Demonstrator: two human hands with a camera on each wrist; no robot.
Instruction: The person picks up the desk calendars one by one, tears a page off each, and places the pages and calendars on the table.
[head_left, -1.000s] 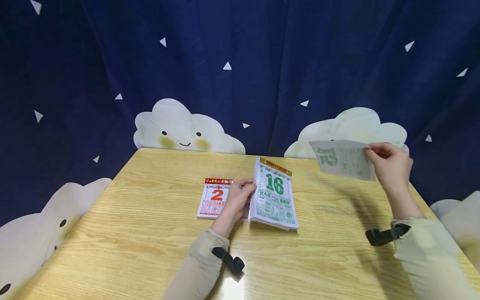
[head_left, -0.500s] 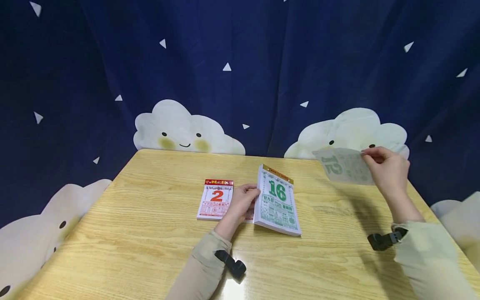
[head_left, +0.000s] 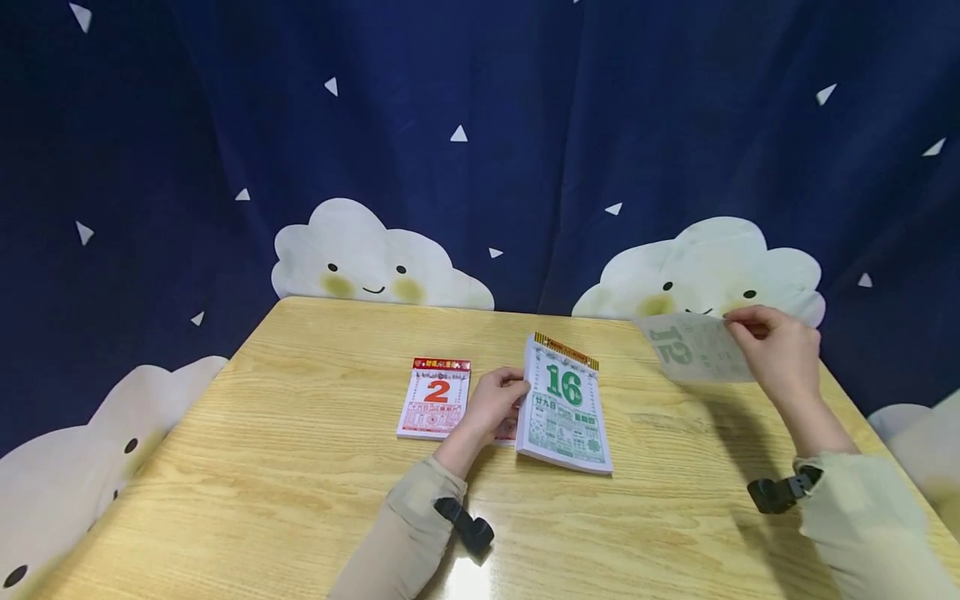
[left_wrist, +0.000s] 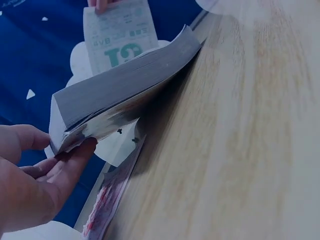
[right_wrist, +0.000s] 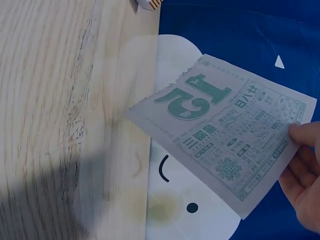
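Note:
A thick tear-off calendar [head_left: 566, 408] with a green 16 on its top page tilts over the table. My left hand [head_left: 491, 404] pinches its left edge, thumb above and fingers below, as the left wrist view shows; that edge is raised. On the right, my right hand [head_left: 780, 346] holds a loose thin calendar page [right_wrist: 225, 135] in the air between thumb and fingers. The page bears a green 15 and has a ragged torn top edge. A smaller calendar [head_left: 435, 400] with a red 2 lies flat left of my left hand, which partly covers its side.
Red-printed paper [left_wrist: 107, 205] lies on the table beside the raised calendar edge. The light wooden table [head_left: 300, 500] ends at a dark blue curtain [head_left: 420, 83] with white clouds. Black wrist cameras sit on both sleeves.
My right hand has lowered the loose page, moving it a little nearer. The left hand has shifted the green calendar slightly right and toward me. The red calendar stays put.

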